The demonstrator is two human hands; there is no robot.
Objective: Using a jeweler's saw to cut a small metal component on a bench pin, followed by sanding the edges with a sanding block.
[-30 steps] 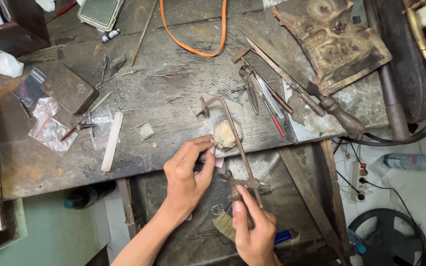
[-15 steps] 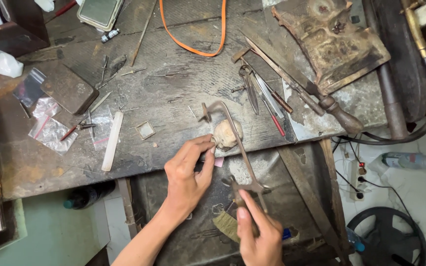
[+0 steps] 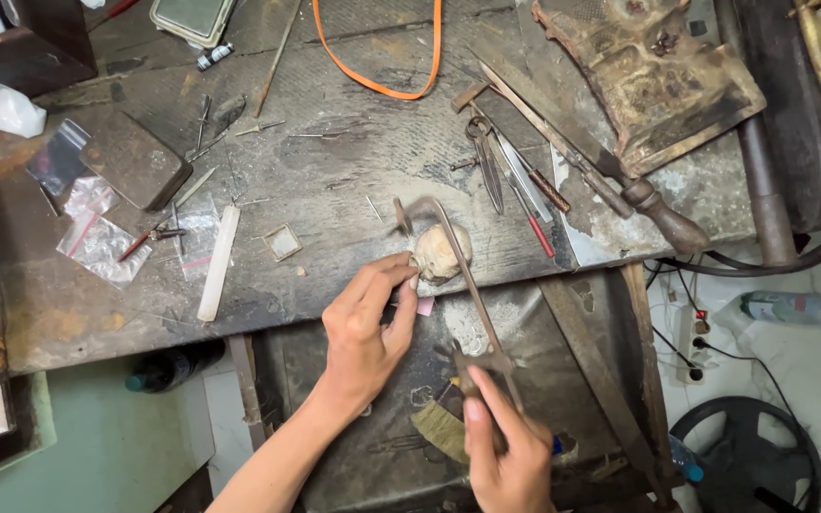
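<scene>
Saw frame (image 3: 458, 285) blurred, right hand (image 3: 505, 456) clamped on its handle; left hand's (image 3: 363, 328) pinched piece hidden.

Saw frame (image 3: 458, 275) over peg (image 3: 444, 252) — bench-edge.

L hand (image 3: 365, 323) comes up from the lower left w/ a bare forearm, wrist about straight, palm down, thumb and forefinger stretched up-right and pinched together at the tips; the other fingers (image 3: 401, 318) are curled loosely beneath. R hand (image 3: 505, 451) sits at the bottom edge, lower and to the right of the L, back of hand to the camera, closed in a fist-like grip w/ the thumb lying straight up along the front; its wrist is cut off by the frame. Hands are near each other but not touching.
</scene>
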